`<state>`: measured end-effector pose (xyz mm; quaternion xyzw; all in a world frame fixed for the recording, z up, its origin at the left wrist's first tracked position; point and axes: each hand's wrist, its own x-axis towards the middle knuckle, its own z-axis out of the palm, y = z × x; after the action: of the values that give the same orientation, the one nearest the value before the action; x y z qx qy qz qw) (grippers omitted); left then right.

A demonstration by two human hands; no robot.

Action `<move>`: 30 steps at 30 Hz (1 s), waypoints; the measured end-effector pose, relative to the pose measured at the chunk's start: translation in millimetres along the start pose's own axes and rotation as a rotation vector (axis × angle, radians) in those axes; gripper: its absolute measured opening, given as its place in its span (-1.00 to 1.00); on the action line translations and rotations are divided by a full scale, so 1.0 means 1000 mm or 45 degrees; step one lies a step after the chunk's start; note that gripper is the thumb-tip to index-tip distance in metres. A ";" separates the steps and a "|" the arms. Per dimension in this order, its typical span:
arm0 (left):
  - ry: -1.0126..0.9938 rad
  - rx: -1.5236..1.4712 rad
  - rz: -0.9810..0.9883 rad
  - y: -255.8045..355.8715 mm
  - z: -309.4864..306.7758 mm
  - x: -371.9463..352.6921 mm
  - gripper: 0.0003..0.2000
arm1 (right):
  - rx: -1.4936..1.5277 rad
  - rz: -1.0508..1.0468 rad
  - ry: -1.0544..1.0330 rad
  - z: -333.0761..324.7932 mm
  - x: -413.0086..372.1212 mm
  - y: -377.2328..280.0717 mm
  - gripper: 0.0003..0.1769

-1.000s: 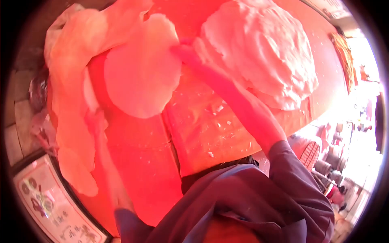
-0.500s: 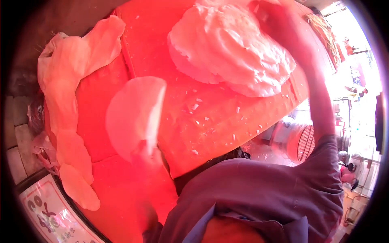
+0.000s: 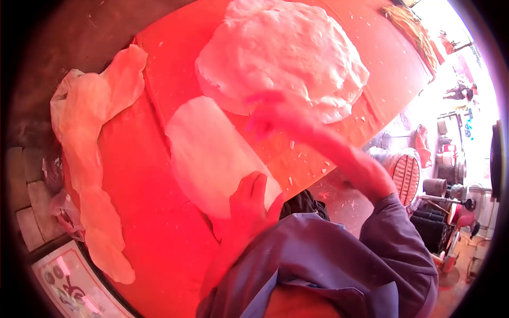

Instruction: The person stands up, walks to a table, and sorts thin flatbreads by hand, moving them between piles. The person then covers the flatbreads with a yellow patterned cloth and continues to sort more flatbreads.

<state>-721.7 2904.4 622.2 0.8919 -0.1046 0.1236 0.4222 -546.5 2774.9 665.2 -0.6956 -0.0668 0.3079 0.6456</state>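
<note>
A pale, thin sheet (image 3: pixel 212 153) lies on the red-covered table, its upper left side rounded. My left hand (image 3: pixel 252 199) rests on the sheet's lower right end, fingers stretched over it and thumb apart. My right hand (image 3: pixel 273 114), blurred by motion, is over the lower edge of a broad pile of pale sheets (image 3: pixel 281 53). Its fingers look spread, and I see nothing held in them. At the left, a row of overlapping pale sheets (image 3: pixel 87 143) runs down the table's side.
White scraps lie on the red table cover (image 3: pixel 138 212) near the pile. A sign (image 3: pixel 69 286) stands at the lower left, beside plastic bags (image 3: pixel 66 212). Right of the table are a round container with a slatted end (image 3: pixel 405 177) and dark stacked items (image 3: pixel 429 228). Straw-like bundles (image 3: pixel 411 32) lie at the upper right.
The sheet that my left hand held up has come down to the right onto the table. My right hand has moved down and left from the pile's upper right side.
</note>
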 end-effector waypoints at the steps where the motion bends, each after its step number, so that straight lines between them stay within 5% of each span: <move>1: 0.039 -0.012 0.082 0.003 0.002 0.009 -0.64 | 0.193 -0.057 -0.048 -0.012 0.005 -0.004 -0.54; 2: 0.074 -0.022 0.159 0.006 0.003 0.019 -0.59 | 0.196 -0.053 -0.065 -0.013 0.013 -0.006 -0.54; 4: 0.069 0.031 0.211 0.009 0.016 0.043 -0.59 | -0.917 -0.393 0.095 -0.010 0.030 -0.009 -0.43; 6: 0.072 0.083 0.170 -0.004 0.024 0.035 -0.57 | -0.694 -0.318 -0.080 -0.033 0.053 0.057 -0.36; 9: -0.060 -0.039 -0.015 -0.026 0.027 0.012 -0.63 | -0.635 -0.310 0.335 0.005 0.019 0.038 -0.32; 11: -0.016 0.013 -0.147 -0.047 0.021 -0.021 -0.66 | -1.395 -0.160 0.323 -0.026 0.046 0.087 -0.36; 17: 0.238 0.246 -0.314 -0.108 -0.006 -0.082 -0.69 | -0.972 -0.386 0.332 -0.027 0.066 0.157 -0.61; 19: 0.350 0.236 -0.405 -0.131 -0.004 -0.104 -0.71 | -0.994 -0.661 0.397 -0.029 0.074 0.135 -0.70; 20: 0.440 0.227 -0.502 -0.139 -0.006 -0.113 -0.73 | -0.917 -0.366 0.240 -0.029 0.066 0.078 -0.72; 22: 0.464 0.243 -0.507 -0.149 -0.017 -0.120 -0.73 | -0.860 -0.317 0.202 -0.048 0.074 0.016 -0.79; 23: 0.494 0.262 -0.505 -0.152 -0.020 -0.121 -0.74 | -0.958 -0.823 0.315 -0.058 0.067 -0.031 -0.85; 24: 0.482 0.229 -0.645 -0.149 -0.026 -0.120 -0.74 | -1.348 -0.769 0.391 -0.078 0.064 -0.084 -0.76; 26: 0.507 0.180 -0.695 -0.150 -0.036 -0.116 -0.74 | -0.609 -0.661 0.284 -0.085 0.049 -0.156 -0.63; 27: 0.536 0.140 -0.754 -0.151 -0.040 -0.119 -0.74 | -1.261 -1.066 0.645 -0.064 0.027 -0.195 -0.80; 29: 0.537 0.265 -0.724 -0.159 -0.053 -0.121 -0.74 | -1.834 -1.519 0.972 -0.037 0.021 -0.204 -0.76; 30: 0.490 0.360 -0.659 -0.165 -0.062 -0.121 -0.73 | -1.831 -1.460 1.197 -0.044 0.025 -0.195 -0.84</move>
<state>-796.6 3065.5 502.5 0.8990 0.2244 0.1916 0.3237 -444.6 2780.3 839.2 -0.8310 -0.2975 -0.4618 0.0879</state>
